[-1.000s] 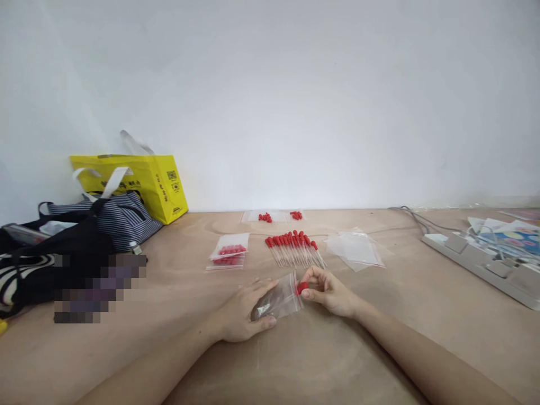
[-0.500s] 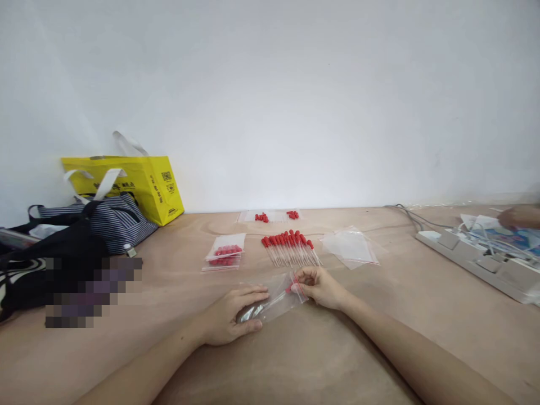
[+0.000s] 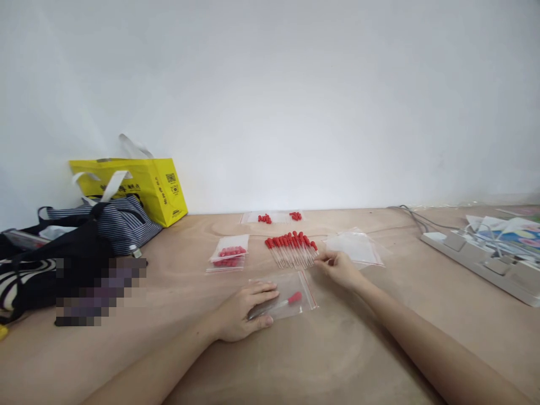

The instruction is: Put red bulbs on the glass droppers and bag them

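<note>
My left hand (image 3: 248, 311) lies with its fingers stretched out on a clear zip bag (image 3: 304, 304), pressing it to the table. Inside that bag is one dropper with a red bulb (image 3: 294, 297), its tube running toward the left fingers. Beyond it lies a row of droppers (image 3: 291, 242), red bulbs at the far side and clear tubes pointing toward me. My right hand (image 3: 337, 268) is at the right end of this row, thumb and fingertips pinched round the tube end of the outermost dropper; the fingers partly hide the contact.
Filled zip bags (image 3: 228, 256) lie stacked left of the row, and flat unfilled bags (image 3: 356, 247) to its right. Another bag with red bulbs (image 3: 265, 219) lies by the wall. A power strip (image 3: 485, 264) is at right; a yellow bag (image 3: 169, 197) and a black bag (image 3: 84, 247) are at left.
My right hand has let go of the zip bag's mouth and moved up and right to the dropper row. My left hand stays on the bag. A person's hand at far right has left view.
</note>
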The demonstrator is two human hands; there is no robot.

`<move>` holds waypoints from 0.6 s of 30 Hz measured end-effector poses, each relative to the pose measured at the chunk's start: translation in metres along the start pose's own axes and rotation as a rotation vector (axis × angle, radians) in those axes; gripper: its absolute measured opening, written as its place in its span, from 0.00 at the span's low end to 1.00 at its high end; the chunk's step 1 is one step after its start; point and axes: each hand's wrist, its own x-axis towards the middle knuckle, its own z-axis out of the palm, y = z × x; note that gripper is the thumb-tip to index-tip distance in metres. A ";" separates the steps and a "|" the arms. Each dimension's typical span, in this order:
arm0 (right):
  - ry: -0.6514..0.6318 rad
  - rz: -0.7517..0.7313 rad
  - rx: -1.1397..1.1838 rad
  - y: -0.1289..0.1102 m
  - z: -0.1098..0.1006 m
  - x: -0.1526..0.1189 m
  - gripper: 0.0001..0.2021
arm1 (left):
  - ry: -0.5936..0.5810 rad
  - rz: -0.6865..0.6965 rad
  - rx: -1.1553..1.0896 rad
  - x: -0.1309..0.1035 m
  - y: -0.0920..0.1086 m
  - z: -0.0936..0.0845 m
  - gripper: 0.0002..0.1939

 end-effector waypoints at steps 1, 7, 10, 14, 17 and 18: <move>0.070 0.046 -0.028 0.003 -0.003 0.009 0.08 | -0.009 0.001 0.003 0.002 0.001 0.000 0.25; 0.176 0.232 -0.077 0.009 0.002 0.053 0.17 | -0.018 0.010 0.010 0.011 0.003 0.001 0.27; 0.163 0.302 -0.045 0.011 0.009 0.062 0.17 | -0.019 0.018 0.018 0.010 0.002 0.001 0.27; 0.168 0.317 0.046 0.006 0.006 0.059 0.19 | -0.006 0.027 0.025 0.008 0.001 0.000 0.26; 0.179 0.264 0.134 -0.002 -0.001 0.042 0.24 | -0.003 0.032 0.019 0.007 0.000 0.000 0.25; 0.179 0.235 0.170 -0.004 -0.003 0.034 0.26 | -0.002 0.033 0.017 0.006 -0.001 0.000 0.23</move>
